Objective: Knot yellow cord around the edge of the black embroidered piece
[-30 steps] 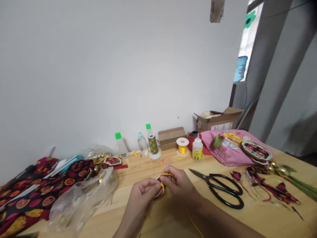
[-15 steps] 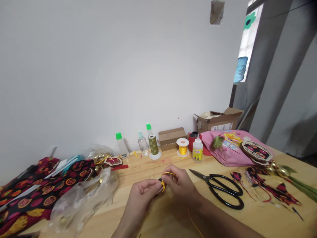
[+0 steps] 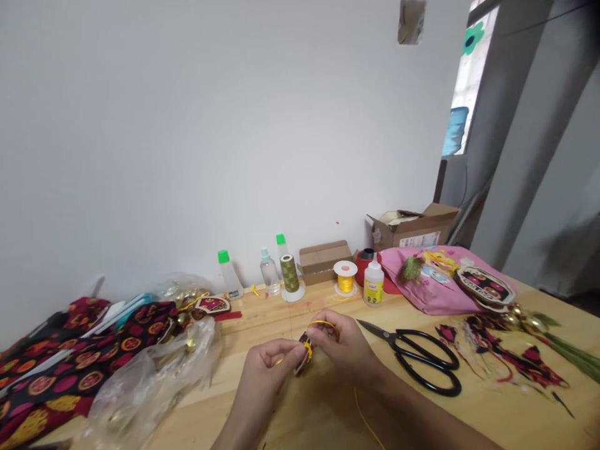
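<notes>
Both hands meet over the wooden table [image 3: 492,412] near its front middle. My left hand [image 3: 267,369] is closed, pinching a small dark red patterned fabric piece [image 3: 302,353] from the left. My right hand [image 3: 344,350] is closed too, gripping the same piece and a yellow cord [image 3: 323,323] that loops over its fingers and is tied around the piece. A loose length of the cord [image 3: 365,415] trails down the table under my right forearm.
Black scissors [image 3: 417,353] lie right of my hands. Behind stand a glue bottle [image 3: 374,282], yellow cord spool [image 3: 345,277], olive thread cone [image 3: 290,275], green-capped bottles [image 3: 228,274] and cardboard boxes [image 3: 323,260]. Patterned fabric [image 3: 70,365] and a clear plastic bag [image 3: 150,375] lie left; pink cloth [image 3: 435,278] and scraps right.
My hands have stayed in place, working the cord. The fabric piece has turned slightly, showing more between my fingers, and the yellow loop has shifted a little right.
</notes>
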`<state>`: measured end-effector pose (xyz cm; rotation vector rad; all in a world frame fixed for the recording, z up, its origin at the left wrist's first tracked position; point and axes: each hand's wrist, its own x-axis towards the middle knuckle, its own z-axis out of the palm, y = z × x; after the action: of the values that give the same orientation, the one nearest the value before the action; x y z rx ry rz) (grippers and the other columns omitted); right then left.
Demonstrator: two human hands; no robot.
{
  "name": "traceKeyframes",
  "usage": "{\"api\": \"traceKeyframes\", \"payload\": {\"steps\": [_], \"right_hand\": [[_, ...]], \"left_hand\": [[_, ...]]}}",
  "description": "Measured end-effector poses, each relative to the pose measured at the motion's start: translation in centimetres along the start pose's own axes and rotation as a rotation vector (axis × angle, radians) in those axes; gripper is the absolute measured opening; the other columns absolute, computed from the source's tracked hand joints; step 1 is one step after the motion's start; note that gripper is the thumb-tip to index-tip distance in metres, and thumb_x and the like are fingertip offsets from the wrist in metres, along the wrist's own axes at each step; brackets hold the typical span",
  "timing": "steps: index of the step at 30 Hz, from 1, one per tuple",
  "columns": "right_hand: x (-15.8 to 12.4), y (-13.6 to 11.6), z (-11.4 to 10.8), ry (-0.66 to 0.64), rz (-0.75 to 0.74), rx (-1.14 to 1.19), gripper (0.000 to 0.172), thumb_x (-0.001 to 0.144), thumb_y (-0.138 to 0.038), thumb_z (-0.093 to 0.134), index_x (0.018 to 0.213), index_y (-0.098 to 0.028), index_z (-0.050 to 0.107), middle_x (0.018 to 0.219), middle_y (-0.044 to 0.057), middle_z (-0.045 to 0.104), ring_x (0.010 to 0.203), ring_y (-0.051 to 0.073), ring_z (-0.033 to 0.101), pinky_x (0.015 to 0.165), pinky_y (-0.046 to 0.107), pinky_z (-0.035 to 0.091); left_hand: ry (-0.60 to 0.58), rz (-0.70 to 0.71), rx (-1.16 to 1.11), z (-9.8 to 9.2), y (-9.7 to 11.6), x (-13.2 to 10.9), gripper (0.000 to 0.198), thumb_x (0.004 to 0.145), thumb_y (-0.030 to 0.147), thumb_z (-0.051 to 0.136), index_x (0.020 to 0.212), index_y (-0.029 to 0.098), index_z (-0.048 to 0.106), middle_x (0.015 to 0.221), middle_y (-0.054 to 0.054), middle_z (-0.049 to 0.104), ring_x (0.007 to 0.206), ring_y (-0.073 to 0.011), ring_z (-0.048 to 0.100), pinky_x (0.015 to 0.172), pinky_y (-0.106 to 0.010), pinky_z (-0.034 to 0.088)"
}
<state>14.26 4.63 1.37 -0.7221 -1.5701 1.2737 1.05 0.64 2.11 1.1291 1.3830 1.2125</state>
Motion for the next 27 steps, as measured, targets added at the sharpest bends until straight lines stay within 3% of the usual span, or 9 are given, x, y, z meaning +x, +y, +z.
{"api": "traceKeyframes", "payload": {"steps": [10, 15, 18, 21, 25, 27], "right_hand": [[0.1, 1.2, -0.1, 0.056, -0.002, -0.082, 0.013, 0.07, -0.027, 0.048, 0.066, -0.014, 0.05, 0.055, -0.005, 0.043, 0.05, 0.007, 0.038, 0.048, 0.018, 0.032], [0.3, 0.7, -0.2, -0.007, -0.002, -0.019, 0.012, 0.067, -0.025, 0.051, 0.065, -0.014, 0.053, 0.056, -0.004, 0.047, 0.05, 0.007, 0.04, 0.049, 0.018, 0.033], [0.3, 0.4, -0.3, -0.011, 0.029, 0.041, 0.01, 0.065, -0.023, 0.054, 0.067, -0.013, 0.054, 0.06, -0.003, 0.05, 0.054, 0.007, 0.044, 0.052, 0.019, 0.036], [0.2, -0.3, -0.6, -0.037, 0.079, 0.117, 0.012, 0.063, -0.024, 0.057, 0.066, -0.012, 0.055, 0.06, -0.002, 0.051, 0.054, 0.007, 0.045, 0.053, 0.019, 0.036], [-0.1, -1.3, -1.3, -0.145, 0.082, 0.185, 0.016, 0.064, -0.027, 0.057, 0.063, -0.011, 0.058, 0.054, -0.004, 0.046, 0.05, 0.005, 0.04, 0.05, 0.017, 0.033], [-0.2, -1.4, -1.4, -0.199, 0.067, 0.194, 0.018, 0.064, -0.028, 0.057, 0.072, -0.013, 0.06, 0.053, -0.005, 0.044, 0.049, 0.005, 0.036, 0.048, 0.017, 0.031]], "left_hand": [[-0.001, 0.001, -0.035, 0.2, -0.1, -0.1, 0.021, 0.051, 0.03, 0.067, 0.057, 0.01, 0.064, 0.04, 0.003, 0.05, 0.034, -0.0027, 0.03, 0.036, -0.016, 0.023], [-0.145, -0.032, -0.234, 0.0, -1.0, 0.1, 0.022, 0.054, 0.032, 0.065, 0.057, 0.011, 0.057, 0.043, 0.003, 0.049, 0.039, -0.0048, 0.036, 0.039, -0.016, 0.023], [-0.253, -0.073, -0.282, -0.3, -1.1, 0.2, 0.02, 0.061, 0.029, 0.062, 0.057, 0.011, 0.056, 0.039, 0.006, 0.042, 0.034, -0.0014, 0.025, 0.036, -0.015, 0.018], [-0.261, -0.092, -0.353, -0.5, -0.9, 0.0, 0.019, 0.062, 0.027, 0.06, 0.057, 0.01, 0.056, 0.033, 0.01, 0.029, 0.031, 0.0007, 0.01, 0.033, -0.015, 0.009], [-0.285, -0.093, -0.398, -0.8, -0.5, -0.2, 0.017, 0.063, 0.025, 0.06, 0.061, 0.009, 0.057, 0.035, 0.011, 0.024, 0.032, 0.0014, 0.008, 0.033, -0.013, 0.008], [-0.273, -0.07, -0.403, -0.8, -0.3, -0.2, 0.018, 0.064, 0.026, 0.059, 0.062, 0.008, 0.058, 0.036, 0.011, 0.023, 0.032, 0.0015, 0.008, 0.033, -0.013, 0.008]]}}
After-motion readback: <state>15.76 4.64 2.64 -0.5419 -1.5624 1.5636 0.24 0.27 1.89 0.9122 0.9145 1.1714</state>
